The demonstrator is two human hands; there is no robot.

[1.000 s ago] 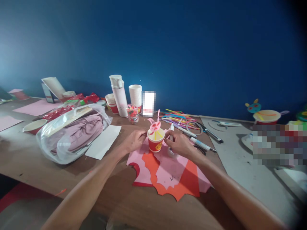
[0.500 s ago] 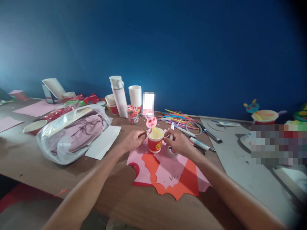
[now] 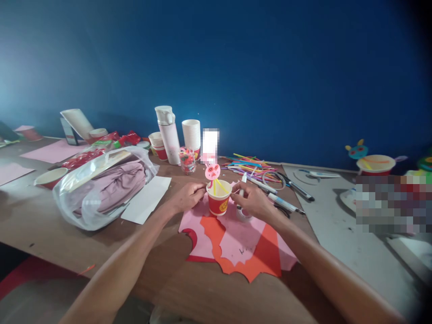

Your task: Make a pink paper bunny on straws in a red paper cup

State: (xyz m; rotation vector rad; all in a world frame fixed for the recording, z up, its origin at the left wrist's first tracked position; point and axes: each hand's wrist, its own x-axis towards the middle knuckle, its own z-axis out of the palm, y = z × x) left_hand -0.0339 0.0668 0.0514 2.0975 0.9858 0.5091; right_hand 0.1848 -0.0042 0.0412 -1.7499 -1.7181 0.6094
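A red-and-white paper cup (image 3: 216,204) stands upright before me, with a pink paper animal face (image 3: 212,172) rising above its far rim and yellow strips inside. My left hand (image 3: 189,197) has its curled fingertips against the cup's left side. On the opposite side, my right hand (image 3: 252,198) pinches at the cup near the rim. A white marker (image 3: 243,179) shows among the right fingers; whether they grip it is unclear. Below that hand sits a clear tape roll (image 3: 245,217), partly covered. Pink and orange paper pieces (image 3: 229,265) lie under and before the cup.
Left stands a plastic bag (image 3: 101,193) holding mauve cloth, beside a white card (image 3: 146,200). Behind are a flask (image 3: 168,139), stacked cups (image 3: 191,132) and a jar (image 3: 187,162). Colourful pipe cleaners (image 3: 249,164) and markers (image 3: 285,203) lie right. Another decorated cup (image 3: 376,166) stands farther right.
The view has shifted very slightly. Both hands stay at the cup, and the pink face looks turned or tilted a little, its ears less spread in view.
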